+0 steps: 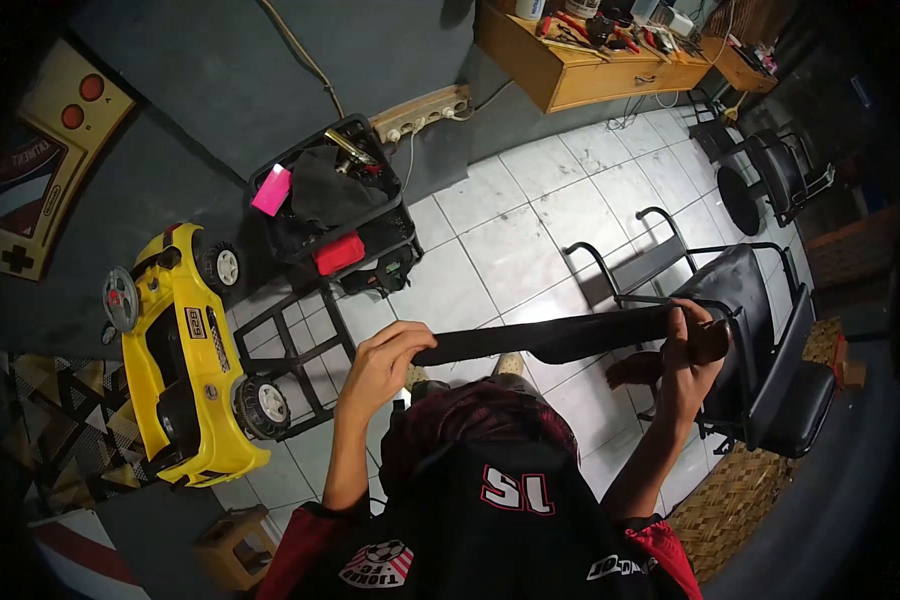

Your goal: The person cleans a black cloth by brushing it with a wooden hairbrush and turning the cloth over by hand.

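Observation:
A long black strip of cloth point(570, 335) stretches nearly level in front of my body. My left hand point(382, 362) pinches one end between thumb and fingers. At the other end my right hand point(686, 362) grips the strip, and a dark bunched piece point(710, 342) sticks out past its fingers. Below the right fingers a loose dark end point(632, 370) hangs down. The strip widens a little from its middle toward the right. Part of the cloth is hidden inside the right hand.
On the left stands a yellow toy car point(195, 370) beside a black metal frame point(305, 350). A black cart point(335, 200) holds a pink card and a red item. To the right is a black chair point(740, 300). A wooden desk point(600, 85) carries several tools.

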The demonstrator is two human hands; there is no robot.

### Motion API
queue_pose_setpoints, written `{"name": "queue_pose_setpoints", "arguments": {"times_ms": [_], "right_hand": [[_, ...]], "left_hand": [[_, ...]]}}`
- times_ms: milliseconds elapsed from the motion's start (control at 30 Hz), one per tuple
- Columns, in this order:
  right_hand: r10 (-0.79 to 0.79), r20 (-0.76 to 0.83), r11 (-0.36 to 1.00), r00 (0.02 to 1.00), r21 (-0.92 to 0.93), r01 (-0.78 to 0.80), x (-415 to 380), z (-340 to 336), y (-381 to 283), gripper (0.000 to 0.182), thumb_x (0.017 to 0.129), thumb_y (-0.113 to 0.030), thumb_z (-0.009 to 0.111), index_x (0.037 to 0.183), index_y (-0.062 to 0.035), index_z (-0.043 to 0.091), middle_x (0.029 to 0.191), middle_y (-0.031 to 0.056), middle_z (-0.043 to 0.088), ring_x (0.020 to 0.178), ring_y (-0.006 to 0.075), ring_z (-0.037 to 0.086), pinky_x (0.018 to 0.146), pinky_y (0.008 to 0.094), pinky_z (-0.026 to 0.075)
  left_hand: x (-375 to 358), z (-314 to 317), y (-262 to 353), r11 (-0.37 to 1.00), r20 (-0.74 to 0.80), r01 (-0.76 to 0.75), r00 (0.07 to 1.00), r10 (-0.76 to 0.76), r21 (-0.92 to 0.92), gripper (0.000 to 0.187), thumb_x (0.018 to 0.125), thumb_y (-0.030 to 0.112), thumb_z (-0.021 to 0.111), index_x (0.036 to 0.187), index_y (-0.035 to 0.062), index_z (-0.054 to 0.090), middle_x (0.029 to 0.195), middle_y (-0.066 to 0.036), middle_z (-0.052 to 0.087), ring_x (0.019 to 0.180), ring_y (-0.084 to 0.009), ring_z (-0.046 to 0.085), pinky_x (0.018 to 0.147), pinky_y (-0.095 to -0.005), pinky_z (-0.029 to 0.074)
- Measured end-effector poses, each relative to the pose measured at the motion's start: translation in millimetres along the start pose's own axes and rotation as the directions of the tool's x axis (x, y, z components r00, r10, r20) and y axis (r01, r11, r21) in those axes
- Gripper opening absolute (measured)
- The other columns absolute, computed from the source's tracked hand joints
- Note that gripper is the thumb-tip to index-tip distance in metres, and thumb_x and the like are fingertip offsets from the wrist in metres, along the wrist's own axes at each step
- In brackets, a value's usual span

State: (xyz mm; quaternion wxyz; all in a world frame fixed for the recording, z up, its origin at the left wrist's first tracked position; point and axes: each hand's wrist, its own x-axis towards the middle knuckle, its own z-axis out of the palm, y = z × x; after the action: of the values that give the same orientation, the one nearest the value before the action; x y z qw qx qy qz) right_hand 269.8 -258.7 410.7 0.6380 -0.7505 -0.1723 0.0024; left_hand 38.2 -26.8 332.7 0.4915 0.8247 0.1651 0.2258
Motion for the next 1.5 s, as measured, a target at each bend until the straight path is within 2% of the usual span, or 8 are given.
{"name": "queue_pose_setpoints", "arguments": {"times_ms": [233,333,633,933,1000,1200,1300,1500], "right_hand": [[-0.014,-0.05,0.999,0.999,-0.046,0.012,1,-3,6,0.011,0.087,-0.011,0.062,0.093,-0.0013,0.063,0.069,-0.0049,0.051,0.061,0.0016,0.042,0.056,0.0166,0.029],[-0.002,-0.048,0.998,0.999,-0.068,-0.001,2,-4,5,0.011,0.087,-0.011,0.062,0.093,-0.0012,0.063,0.068,-0.0056,0.049,0.06,0.0015,0.041,0.055,0.0165,0.029],[0.016,-0.011,0.999,1.0,-0.035,-0.016,-2,1,9,0.014,0.087,-0.012,0.063,0.093,-0.0002,0.063,0.069,-0.0047,0.05,0.061,0.0027,0.043,0.056,0.0172,0.031],[0.046,0.031,0.999,0.998,-0.014,-0.045,-3,6,17,0.015,0.086,-0.013,0.063,0.093,0.0008,0.062,0.075,-0.0018,0.055,0.066,0.0043,0.048,0.059,0.0178,0.036],[0.039,0.033,0.999,0.999,-0.011,-0.038,-3,6,17,0.016,0.086,-0.013,0.063,0.093,0.001,0.062,0.076,-0.0014,0.056,0.067,0.0048,0.049,0.06,0.0181,0.037],[0.114,0.086,0.991,0.99,-0.085,-0.107,-1,4,23,0.018,0.087,-0.014,0.062,0.093,0.002,0.06,0.075,0.0009,0.057,0.069,0.0074,0.052,0.064,0.0209,0.041],[0.028,0.097,0.992,0.995,-0.122,-0.016,-2,10,17,0.017,0.089,-0.015,0.06,0.09,0.0019,0.059,0.071,0.0004,0.055,0.06,0.0064,0.05,0.055,0.0204,0.04],[0.13,0.208,0.989,0.969,-0.09,-0.114,-4,15,22,0.022,0.093,-0.02,0.054,0.083,-0.0001,0.051,0.056,-0.0017,0.042,0.036,0.0057,0.04,0.033,0.022,0.03]], "left_hand": [[-3,-1,3,0.993,0.108,0.016,0.994,-0.028,0.114,0.029,0.078,-0.014,0.046,0.096,0.0009,0.062,0.093,-0.013,0.061,0.082,-0.0264,0.061,0.071,-0.0322,0.05],[-6,0,5,0.998,-0.04,0.056,0.998,-0.057,-0.029,0.037,0.075,-0.015,0.046,0.102,0.0039,0.063,0.094,-0.012,0.059,0.082,-0.0286,0.061,0.073,-0.0333,0.049],[0,-6,13,0.981,0.045,0.06,0.997,-0.069,0.185,0.04,0.071,-0.02,0.042,0.097,0.003,0.062,0.095,-0.011,0.057,0.085,-0.0296,0.06,0.072,-0.0357,0.048],[2,-13,11,0.984,0.053,0.02,0.998,-0.03,0.178,0.016,0.068,-0.012,0.049,0.08,-0.0028,0.055,0.084,-0.012,0.054,0.072,-0.0251,0.057,0.064,-0.0324,0.046],[2,-18,7,0.999,0.057,-0.04,0.998,0.04,-0.003,0.014,0.066,-0.012,0.05,0.076,-0.0027,0.053,0.079,-0.012,0.051,0.068,-0.0228,0.054,0.062,-0.0306,0.044],[5,-17,20,0.992,-0.026,0.07,0.997,-0.067,0.103,0.012,0.072,-0.007,0.059,0.068,-0.0019,0.049,0.077,-0.011,0.053,0.068,-0.0236,0.052,0.061,-0.0303,0.042],[7,-18,18,0.981,-0.122,-0.131,0.981,0.149,0.145,0.017,0.075,-0.004,0.062,0.066,-0.0015,0.048,0.077,-0.011,0.055,0.065,-0.0228,0.052,0.059,-0.0287,0.042],[4,-23,10,0.995,-0.288,-0.075,0.953,0.091,0.064,0.017,0.078,-0.003,0.059,0.067,-0.0012,0.047,0.068,-0.01,0.054,0.061,-0.0218,0.05,0.056,-0.0295,0.04]]}}
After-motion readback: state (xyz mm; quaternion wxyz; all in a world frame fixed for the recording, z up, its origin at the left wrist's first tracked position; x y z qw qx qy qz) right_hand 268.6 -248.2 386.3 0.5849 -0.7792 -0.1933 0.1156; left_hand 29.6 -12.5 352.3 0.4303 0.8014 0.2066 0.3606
